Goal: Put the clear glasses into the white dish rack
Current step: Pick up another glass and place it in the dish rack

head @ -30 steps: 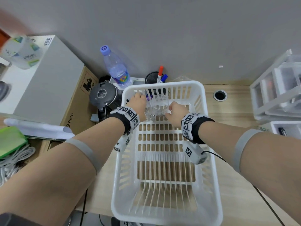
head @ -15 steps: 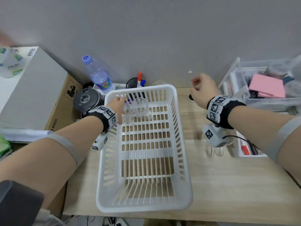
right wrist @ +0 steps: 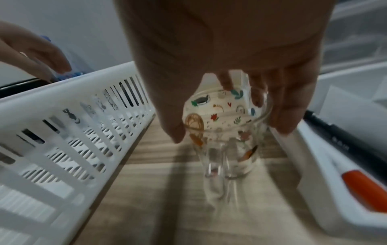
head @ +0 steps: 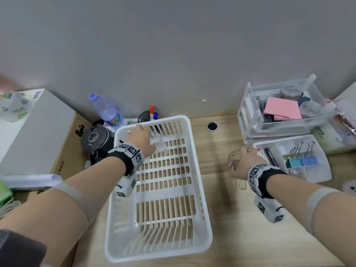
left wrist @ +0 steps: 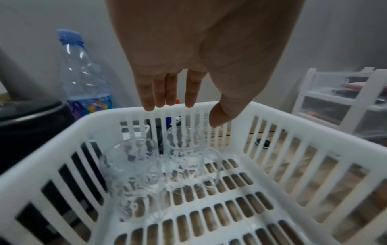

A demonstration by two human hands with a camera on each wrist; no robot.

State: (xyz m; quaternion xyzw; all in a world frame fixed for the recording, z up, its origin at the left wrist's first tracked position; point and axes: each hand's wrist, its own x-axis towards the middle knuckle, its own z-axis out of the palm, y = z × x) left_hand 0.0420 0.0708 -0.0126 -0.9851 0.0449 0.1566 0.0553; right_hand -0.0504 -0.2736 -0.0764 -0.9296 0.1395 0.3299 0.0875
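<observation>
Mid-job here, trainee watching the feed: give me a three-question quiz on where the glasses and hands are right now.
1. True or false: the left hand grips a glass.
2. How many clear glasses stand in the white dish rack?
3. The right hand holds the printed glass by: A) its rim, from above; B) its base; C) a handle.

Key
1. False. Its fingers hang straight above the rack's far end, touching nothing.
2. Two, upright, side by side at the far end.
3. A. The fingers curl over the rim; the glass is outside the rack, over the wooden table, beside the white organiser tray.
</observation>
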